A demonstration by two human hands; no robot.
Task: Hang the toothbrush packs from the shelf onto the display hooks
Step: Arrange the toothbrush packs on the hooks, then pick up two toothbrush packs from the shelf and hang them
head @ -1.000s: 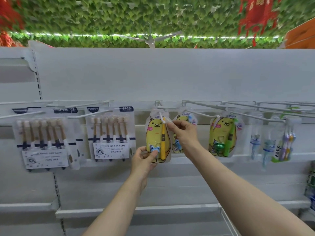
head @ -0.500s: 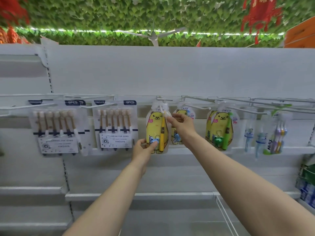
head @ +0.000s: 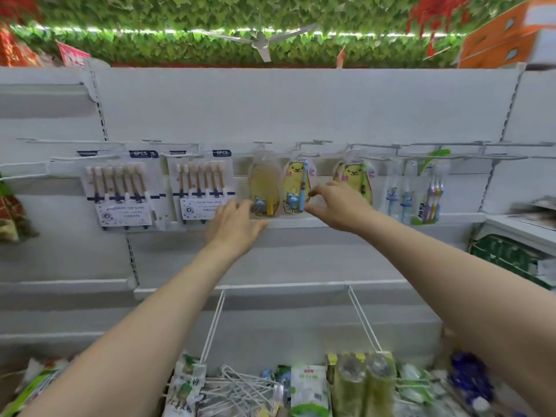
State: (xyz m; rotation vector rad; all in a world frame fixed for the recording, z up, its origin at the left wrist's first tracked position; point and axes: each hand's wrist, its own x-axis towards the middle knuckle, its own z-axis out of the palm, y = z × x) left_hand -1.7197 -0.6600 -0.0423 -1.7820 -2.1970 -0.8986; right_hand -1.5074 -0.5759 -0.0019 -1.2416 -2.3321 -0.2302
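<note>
A yellow bear-shaped toothbrush pack (head: 264, 188) hangs from a display hook (head: 262, 143) and looks blurred, as if swinging. Beside it hangs a second bear pack (head: 296, 188) with a blue brush. My left hand (head: 236, 222) is just below and left of the first pack, fingers relaxed, holding nothing. My right hand (head: 337, 203) hovers to the right of the second pack with thumb and fingers spread apart, gripping nothing. A third bear pack (head: 355, 179) hangs further right. More toothbrush packs (head: 310, 389) lie on the shelf at the bottom.
Two six-brush packs (head: 120, 188) hang at the left. Slim brush packs (head: 433, 191) hang at the right. Loose white wire hooks (head: 243, 386) lie in the bottom shelf bin between wire dividers (head: 213, 320). Long bare hooks (head: 27, 170) jut out at the far left.
Both hands have let go of the yellow bear pack and dropped lower, away from it. The pack now hangs alone on its hook. The view has tilted down, showing the bottom shelf.
</note>
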